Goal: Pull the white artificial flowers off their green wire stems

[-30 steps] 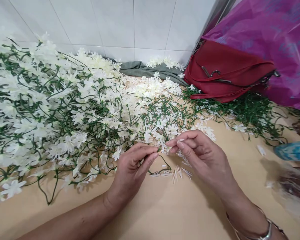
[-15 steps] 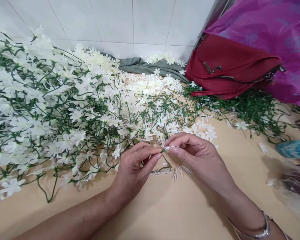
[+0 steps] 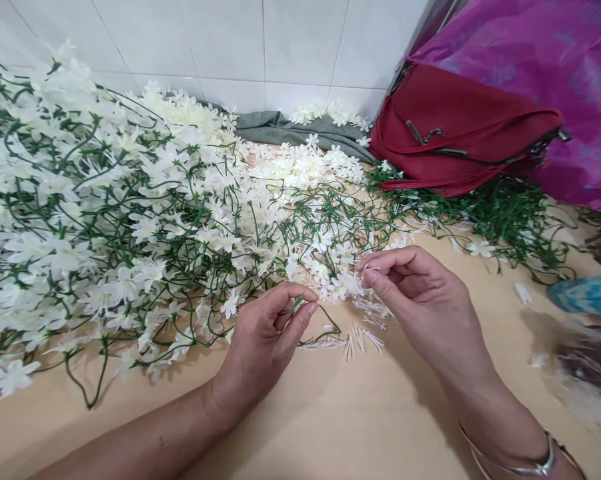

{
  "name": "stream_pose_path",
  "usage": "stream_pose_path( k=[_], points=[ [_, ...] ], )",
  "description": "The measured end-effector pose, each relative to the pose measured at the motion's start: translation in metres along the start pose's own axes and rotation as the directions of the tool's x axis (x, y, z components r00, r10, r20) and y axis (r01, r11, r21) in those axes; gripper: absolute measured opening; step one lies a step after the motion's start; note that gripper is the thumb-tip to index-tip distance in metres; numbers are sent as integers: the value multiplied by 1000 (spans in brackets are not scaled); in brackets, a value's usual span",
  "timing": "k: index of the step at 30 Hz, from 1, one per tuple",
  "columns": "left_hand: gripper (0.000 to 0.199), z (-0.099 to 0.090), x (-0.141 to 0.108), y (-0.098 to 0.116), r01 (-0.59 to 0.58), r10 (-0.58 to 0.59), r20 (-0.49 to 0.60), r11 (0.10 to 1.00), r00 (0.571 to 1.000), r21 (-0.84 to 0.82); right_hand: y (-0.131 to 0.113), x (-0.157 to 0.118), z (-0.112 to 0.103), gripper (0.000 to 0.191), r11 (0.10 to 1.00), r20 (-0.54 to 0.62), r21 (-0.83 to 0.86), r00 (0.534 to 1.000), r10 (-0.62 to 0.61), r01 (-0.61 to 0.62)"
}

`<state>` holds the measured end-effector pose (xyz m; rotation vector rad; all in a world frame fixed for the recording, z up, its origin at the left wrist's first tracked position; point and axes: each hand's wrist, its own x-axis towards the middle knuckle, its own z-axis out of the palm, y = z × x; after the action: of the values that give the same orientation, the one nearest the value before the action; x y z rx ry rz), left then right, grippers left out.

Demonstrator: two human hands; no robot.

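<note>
My left hand (image 3: 275, 317) is closed in a pinch on a thin green plastic stem (image 3: 331, 320), whose bent length sticks out to the right. Between the thumb and forefinger of my right hand (image 3: 420, 293) is a small white stamen (image 3: 374, 269), mostly hidden by the fingertips. The two hands are apart. Just beyond them lie white artificial flowers (image 3: 343, 285) and loose petals. Several white stamens (image 3: 350, 343) are scattered on the table between the hands.
A large heap of white artificial flowers on green stems (image 3: 130, 220) fills the left. Bare green stems (image 3: 505, 213) lie under a red handbag (image 3: 465, 127). A purple bag (image 3: 575, 87), a blue-and-white object (image 3: 585, 293) and a clear plastic bag (image 3: 590, 360) are at the right.
My right hand has moved away to the right and slightly up with the white stamen. My left hand has drawn back a little, keeping the green stem.
</note>
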<state>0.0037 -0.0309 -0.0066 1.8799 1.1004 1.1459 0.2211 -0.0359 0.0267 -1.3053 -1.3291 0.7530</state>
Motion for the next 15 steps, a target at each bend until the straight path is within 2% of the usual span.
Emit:
stream_pose_path(
  k=[5, 8, 10, 12, 15],
  points=[
    [18, -3, -1, 6, 100, -100, 4, 993, 995, -69, 2, -3, 0, 11, 952, 103, -273, 988, -112, 136],
    [24, -6, -2, 10, 158, -163, -52, 983, 985, -88, 8, -3, 2, 19, 867, 245, -415, 951, -186, 277],
    [28, -5, -3, 10, 176, -183, -74, 980, 980, -90, 12, -2, 4, 21, 796, 328, -505, 927, -182, 335],
    [36, -4, -4, 9, 148, -157, -96, 985, 983, -90, 15, 0, 5, 19, 750, 363, -562, 919, -156, 350],
    [46, -3, -4, 6, 44, -53, -129, 996, 990, -72, 12, 1, 4, 19, 789, 308, -519, 933, -188, 330]
  ],
)
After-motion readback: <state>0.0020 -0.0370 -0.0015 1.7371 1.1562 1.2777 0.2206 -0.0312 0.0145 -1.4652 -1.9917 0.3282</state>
